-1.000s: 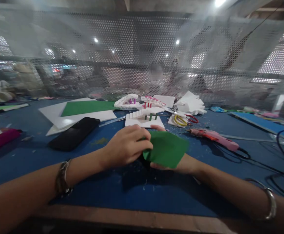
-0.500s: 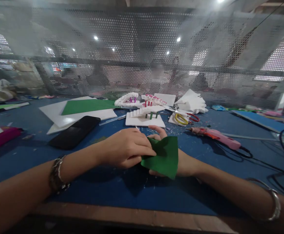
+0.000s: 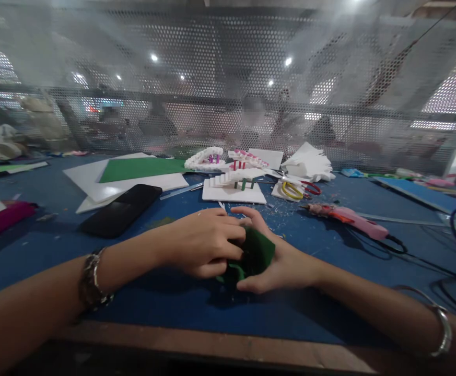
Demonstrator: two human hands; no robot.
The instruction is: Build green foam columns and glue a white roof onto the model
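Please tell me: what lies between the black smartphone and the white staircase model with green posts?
In the head view, a slim, pen-like tool lies between them on the blue tabletop.

This looks like a craft workshop. Scissors [image 3: 292,192], a pink corded tool [image 3: 349,220] and small white stair models [image 3: 228,180] share a blue worktable [image 3: 165,308] before a perforated screen [image 3: 212,68].

A crumpled sheet [image 3: 264,251] is held between the left grip [image 3: 208,240] and the right grip [image 3: 286,263], over the counter [image 3: 165,297]. Behind them, a staircase model [image 3: 233,194] is placed, with scissors [image 3: 291,192] set to its right. Farther right, a corded hand tool [image 3: 349,219] is laid. At left, a smartphone [image 3: 121,211] is laid before stacked sheets [image 3: 141,169].
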